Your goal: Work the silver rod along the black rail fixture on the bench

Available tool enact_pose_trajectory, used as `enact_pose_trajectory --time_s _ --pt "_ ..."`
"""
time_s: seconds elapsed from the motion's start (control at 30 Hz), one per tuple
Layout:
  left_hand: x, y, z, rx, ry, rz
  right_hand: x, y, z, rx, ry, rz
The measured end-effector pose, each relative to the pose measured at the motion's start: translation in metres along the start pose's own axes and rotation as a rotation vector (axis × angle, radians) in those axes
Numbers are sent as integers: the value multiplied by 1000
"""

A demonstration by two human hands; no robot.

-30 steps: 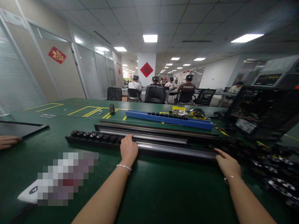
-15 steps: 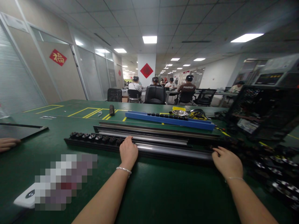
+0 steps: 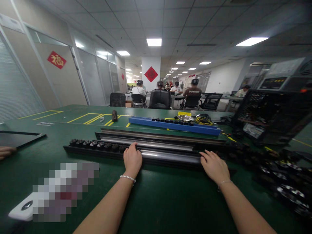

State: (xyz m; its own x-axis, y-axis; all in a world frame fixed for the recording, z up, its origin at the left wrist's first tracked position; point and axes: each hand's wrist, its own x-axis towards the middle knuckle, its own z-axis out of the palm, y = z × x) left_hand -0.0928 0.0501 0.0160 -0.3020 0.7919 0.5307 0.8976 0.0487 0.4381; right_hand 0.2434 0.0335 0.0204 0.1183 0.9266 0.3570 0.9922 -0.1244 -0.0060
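Note:
A long black channel [image 3: 168, 158] with a shiny metal inner face lies across the green table in front of me. Small black parts with silvery bits [image 3: 94, 143] sit in a row along its left portion. My left hand [image 3: 133, 160] is closed over the channel at the right end of that row; its fingertips are partly hidden. My right hand [image 3: 214, 166] rests at the channel farther right, fingers stretched forward and holding nothing visible. Just beyond, another metal-faced channel [image 3: 151, 143] lies parallel.
A blue channel [image 3: 146, 123] with black parts stands farther back, near a silvery dish [image 3: 185, 118]. Dark round parts [image 3: 290, 195] crowd the right side, below an opened computer case [image 3: 263, 113]. Another person's hand [image 3: 6, 152] is at the left edge, near a black-edged panel [image 3: 24, 138].
My right hand has slid left along the channel, closer to my left hand. My left hand stays at the end of the row of parts. The whole view has shifted slightly.

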Motion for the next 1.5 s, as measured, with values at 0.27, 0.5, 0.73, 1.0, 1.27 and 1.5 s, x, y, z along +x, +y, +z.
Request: enact_pose_trajectory --time_s 0.27,0.5,0.73,1.0,1.27,1.5 --pt "-3 4 1 -12 -4 -7 2 -4 -3 7 -68 54" --pt "-10 2 8 91 75 27 0 -7 -2 7 -59 158" --pt "-8 5 3 24 6 -23 -4 -5 0 29 17 147" --pt "-9 8 -1 -51 -7 -32 -6 1 4 56 32 122" --pt "-7 11 -2 -52 -30 -78 -5 7 10 104 31 143" --pt "-6 14 -2 -43 -32 -92 -4 10 12 110 32 128"
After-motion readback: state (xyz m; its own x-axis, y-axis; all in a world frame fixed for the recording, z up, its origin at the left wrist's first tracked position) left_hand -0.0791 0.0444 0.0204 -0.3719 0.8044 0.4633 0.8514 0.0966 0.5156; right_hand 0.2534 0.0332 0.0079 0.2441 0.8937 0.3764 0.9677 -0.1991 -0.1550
